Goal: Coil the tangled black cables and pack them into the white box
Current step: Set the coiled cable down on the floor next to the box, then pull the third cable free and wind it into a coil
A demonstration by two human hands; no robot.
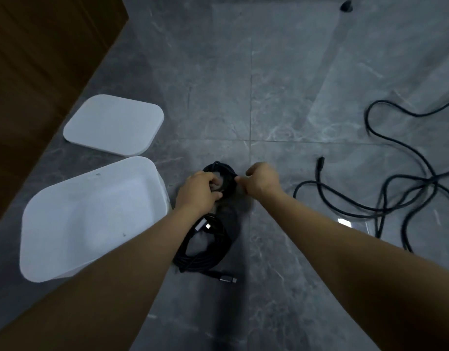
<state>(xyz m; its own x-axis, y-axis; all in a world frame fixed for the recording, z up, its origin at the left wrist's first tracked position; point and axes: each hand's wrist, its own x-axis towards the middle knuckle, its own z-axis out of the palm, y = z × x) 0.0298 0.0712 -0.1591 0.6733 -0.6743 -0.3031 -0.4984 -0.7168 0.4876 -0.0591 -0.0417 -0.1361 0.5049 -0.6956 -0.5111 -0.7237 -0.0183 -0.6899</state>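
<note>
We hold a small round coil of black cable (223, 179) between both hands just above the grey marble-patterned tile floor (294, 97). Our left hand (199, 191) curls its fingers through the ring's opening and around its near-left side; our right hand (261, 179) pinches the ring's right edge. The ring faces up toward us. Just below it a larger, finished coil of black cable (205, 252) lies on the floor, its long axis running near-left to far-right, a silver plug (228, 279) pointing right. The open white plastic box (91, 219) sits just left, its flat white lid (114, 125) beyond. Loose tangled black cable (401, 198) sprawls to the right.
</note>
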